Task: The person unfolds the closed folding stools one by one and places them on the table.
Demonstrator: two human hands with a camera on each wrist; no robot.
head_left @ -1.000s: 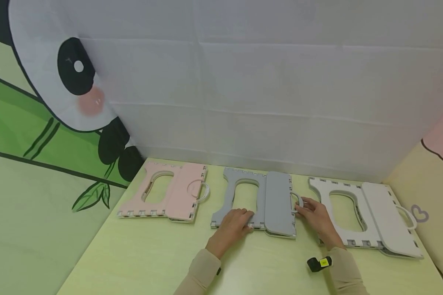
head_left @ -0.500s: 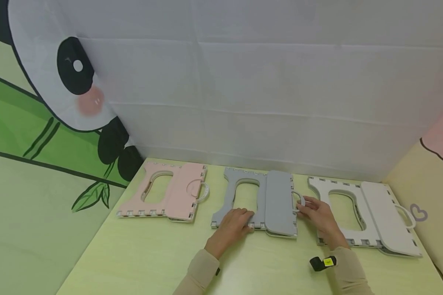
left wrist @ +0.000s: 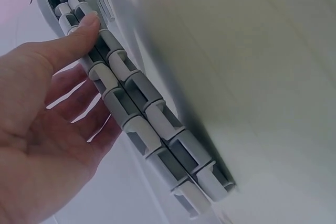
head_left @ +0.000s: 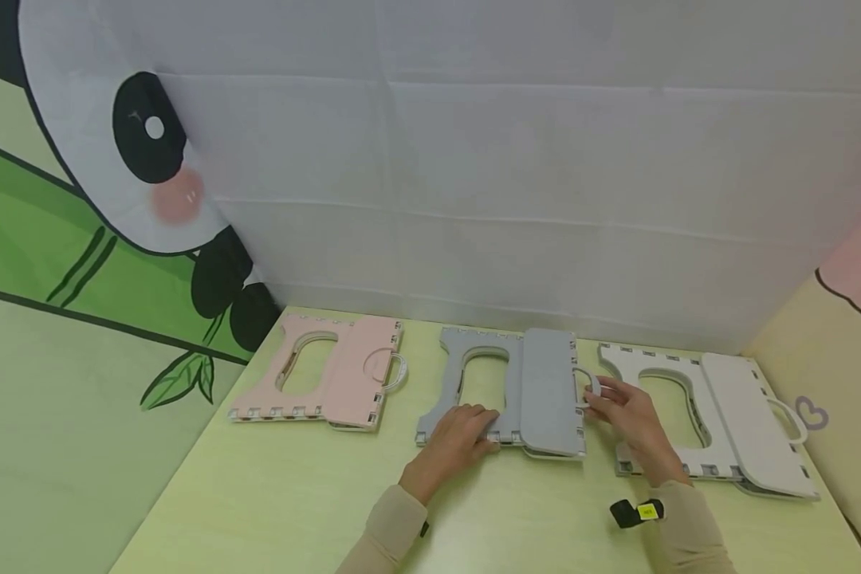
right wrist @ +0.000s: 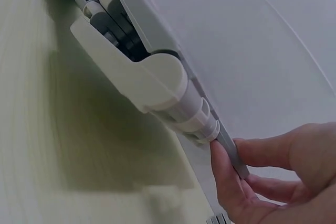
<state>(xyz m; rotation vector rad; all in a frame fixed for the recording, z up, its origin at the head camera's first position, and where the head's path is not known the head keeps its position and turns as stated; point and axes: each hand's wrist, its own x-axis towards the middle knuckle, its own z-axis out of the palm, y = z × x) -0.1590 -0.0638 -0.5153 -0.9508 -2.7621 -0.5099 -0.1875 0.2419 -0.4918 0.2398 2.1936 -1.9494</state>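
Observation:
A folded blue-grey step stool (head_left: 551, 395) lies between two others in the head view. My left hand (head_left: 458, 438) grips its near edge; in the left wrist view that hand's thumb (left wrist: 86, 27) presses the hinged edge (left wrist: 131, 98), and the other fingers are partly hidden behind the stool. At the stool's right end, my right hand (head_left: 633, 418) holds the small loop handle (head_left: 592, 388). The right wrist view shows thumb and fingers pinching the handle (right wrist: 233, 153). A shadow beneath the stool (right wrist: 163, 80) there suggests it is slightly raised off the table.
A folded pink stool (head_left: 362, 371) lies to the left. On the right, a folded white stool (head_left: 756, 426) lies close to my right hand. The pale yellow table (head_left: 273, 502) meets a white cloth backdrop (head_left: 488, 159) behind the stools.
The blue-grey stool has shifted slightly to the right, nearer the white stool. My right hand has moved right with its handle, while my left hand keeps its grip on the near edge.

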